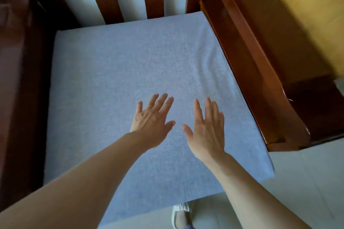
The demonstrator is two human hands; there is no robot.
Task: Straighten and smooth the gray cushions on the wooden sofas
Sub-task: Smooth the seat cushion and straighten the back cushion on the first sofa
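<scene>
We see the gray cushion (130, 80) lying flat in the seat of the wooden sofa (247, 65), filling it between the armrests, its long axis running from the slatted back toward us. Over the cushion's front half, our left hand (151, 120) and right hand (206, 128) are spread flat, fingers straight, gripping nothing; they seem to rest on the fabric, though contact is unclear. Small creases lie along the cushion's right edge. A white shoe (181, 214) stands on the floor below the cushion's front edge.

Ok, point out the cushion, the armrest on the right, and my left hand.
cushion (119, 65), head view, bare top fabric.
armrest (247, 57), head view, sloping wooden top.
left hand (151, 119), head view, back of the hand.
</scene>
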